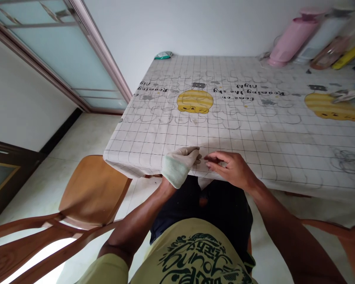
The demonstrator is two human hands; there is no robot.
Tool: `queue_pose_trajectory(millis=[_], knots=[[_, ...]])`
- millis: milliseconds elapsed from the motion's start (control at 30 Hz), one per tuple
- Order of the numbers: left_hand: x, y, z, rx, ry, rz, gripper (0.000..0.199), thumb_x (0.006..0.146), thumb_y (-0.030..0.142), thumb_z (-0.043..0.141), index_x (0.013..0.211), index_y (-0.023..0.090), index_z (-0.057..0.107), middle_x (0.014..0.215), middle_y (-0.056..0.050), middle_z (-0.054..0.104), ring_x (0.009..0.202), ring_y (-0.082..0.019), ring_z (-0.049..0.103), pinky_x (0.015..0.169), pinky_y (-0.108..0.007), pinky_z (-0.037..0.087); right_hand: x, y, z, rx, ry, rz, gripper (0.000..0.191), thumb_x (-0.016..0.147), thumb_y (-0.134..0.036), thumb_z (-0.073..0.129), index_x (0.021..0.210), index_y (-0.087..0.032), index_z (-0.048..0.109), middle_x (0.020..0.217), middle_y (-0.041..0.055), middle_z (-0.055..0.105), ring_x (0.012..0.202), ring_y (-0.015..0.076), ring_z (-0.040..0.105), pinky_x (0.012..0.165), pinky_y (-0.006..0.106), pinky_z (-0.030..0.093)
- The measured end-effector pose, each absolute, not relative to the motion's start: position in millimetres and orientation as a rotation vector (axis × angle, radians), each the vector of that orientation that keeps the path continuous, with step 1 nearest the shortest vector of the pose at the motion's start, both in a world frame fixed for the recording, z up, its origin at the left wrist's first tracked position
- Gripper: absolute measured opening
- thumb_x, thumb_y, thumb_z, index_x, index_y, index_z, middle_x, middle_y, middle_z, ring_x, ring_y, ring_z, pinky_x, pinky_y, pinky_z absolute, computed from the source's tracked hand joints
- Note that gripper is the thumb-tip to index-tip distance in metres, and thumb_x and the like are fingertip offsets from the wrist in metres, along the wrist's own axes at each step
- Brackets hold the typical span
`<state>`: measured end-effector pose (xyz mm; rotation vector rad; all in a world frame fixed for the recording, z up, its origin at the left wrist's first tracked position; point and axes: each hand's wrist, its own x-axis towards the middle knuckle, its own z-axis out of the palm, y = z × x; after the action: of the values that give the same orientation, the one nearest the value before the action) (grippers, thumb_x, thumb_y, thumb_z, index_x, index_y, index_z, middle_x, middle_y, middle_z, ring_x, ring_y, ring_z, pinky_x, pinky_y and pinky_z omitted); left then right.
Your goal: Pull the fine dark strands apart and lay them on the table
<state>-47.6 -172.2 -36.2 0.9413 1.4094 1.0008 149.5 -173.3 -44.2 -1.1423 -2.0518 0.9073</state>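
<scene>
Closest to me is the person's yellow-green shirt with dark curly writing (pixel 207 252), and then their dark trousers (pixel 227 209). A shiny brown wooden chair (pixel 93 189) stands on the left. Both hands are up at the near edge of the surface (pixel 154 146), which wears a white cloth with thin dark squares (pixel 239 138). The left hand (pixel 186 159) is inside a white glove with a pale green cuff (pixel 176 173), and its fingers are bent in. The right hand (pixel 232 167) is bare, just beside it, with thumb and fingertips close together. I can't tell if either one is pinching something tiny. Past them, a yellow striped bear picture (pixel 195 101) is on the cloth, upside down. Farther back, a tall pink flask (pixel 294 39) leans to one side, and a small green and white packet (pixel 163 55) lies at the far left corner.
</scene>
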Motion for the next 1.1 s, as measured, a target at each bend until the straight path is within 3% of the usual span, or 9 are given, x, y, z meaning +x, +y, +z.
queue_pose_trajectory(millis=[233, 300, 467, 667, 867, 1100], knots=[[-62, -184, -37, 1.143, 1.499, 0.947, 0.038, 0.088, 0.039, 0.074, 0.121, 0.022, 0.078, 0.106, -0.006, 0.081, 0.102, -0.022, 0.076, 0.094, -0.03, 0.058, 144, -173, -51, -1.222, -1.831, 0.883, 0.017, 0.099, -0.035, 0.064, 0.098, -0.023, 0.076, 0.072, -0.0007, 0.07, 0.06, 0.0149, 0.067, 0.06, 0.028, 0.055], [-61, -190, -43, 1.116, 1.472, 0.918, 0.035, 0.087, 0.038, 0.074, 0.118, 0.022, 0.079, 0.106, -0.007, 0.081, 0.1, -0.023, 0.076, 0.091, -0.031, 0.06, 142, -174, -53, -1.231, -1.796, 0.841, 0.017, 0.099, -0.036, 0.064, 0.099, -0.023, 0.075, 0.072, -0.0005, 0.07, 0.061, 0.0151, 0.067, 0.061, 0.028, 0.055], [-48, -197, -57, 0.88, 1.397, 0.95, 0.02, 0.09, 0.03, 0.067, 0.099, 0.017, 0.08, 0.081, -0.005, 0.08, 0.073, -0.016, 0.076, 0.071, -0.026, 0.062, 135, -180, -58, -1.241, -1.789, 0.668, 0.018, 0.101, -0.035, 0.061, 0.098, -0.023, 0.073, 0.075, 0.001, 0.069, 0.06, 0.0151, 0.063, 0.058, 0.029, 0.053], [-44, -220, -57, 0.884, 1.609, 1.124, 0.019, 0.09, 0.032, 0.068, 0.1, 0.023, 0.081, 0.086, -0.002, 0.081, 0.086, -0.017, 0.079, 0.082, -0.025, 0.063, 131, -192, -58, -1.207, -1.916, 0.405, 0.017, 0.103, -0.024, 0.054, 0.095, -0.024, 0.069, 0.079, 0.0034, 0.07, 0.067, 0.0168, 0.062, 0.064, 0.031, 0.051], [-53, -234, -66, 0.996, 1.702, 1.09, 0.021, 0.088, 0.035, 0.07, 0.105, 0.027, 0.081, 0.09, 0.001, 0.082, 0.093, -0.017, 0.079, 0.088, -0.023, 0.061, 132, -196, -57, -1.263, -1.906, 0.619, 0.019, 0.102, -0.03, 0.057, 0.089, -0.023, 0.068, 0.072, 0.0009, 0.067, 0.06, 0.0144, 0.058, 0.058, 0.028, 0.047], [-78, -222, -53, 0.944, 1.526, 1.12, 0.045, 0.1, 0.047, 0.054, 0.124, 0.013, 0.072, 0.103, -0.01, 0.081, 0.09, -0.02, 0.079, 0.084, -0.029, 0.063, 141, -193, -53, -1.337, -1.834, 0.752, 0.019, 0.1, -0.035, 0.061, 0.088, -0.023, 0.069, 0.069, -0.0001, 0.067, 0.061, 0.0152, 0.061, 0.059, 0.028, 0.048]])
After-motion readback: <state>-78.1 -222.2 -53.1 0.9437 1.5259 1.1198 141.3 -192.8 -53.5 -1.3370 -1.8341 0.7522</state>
